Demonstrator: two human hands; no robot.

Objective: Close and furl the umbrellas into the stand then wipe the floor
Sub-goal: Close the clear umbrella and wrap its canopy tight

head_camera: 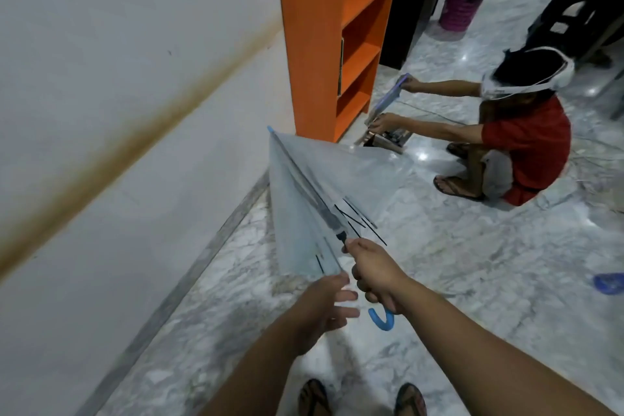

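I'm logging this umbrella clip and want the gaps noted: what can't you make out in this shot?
All in the head view:
- Umbrella handle: only the blue hook shows; the right hand wraps the rest.
- Left hand: fingers motion-blurred, so contact with the umbrella canopy is unclear.
- Umbrella stand: not in frame.
- Blue object on the floor: cut by the right edge, unidentifiable.
- Box by the crouching person: contents too small.
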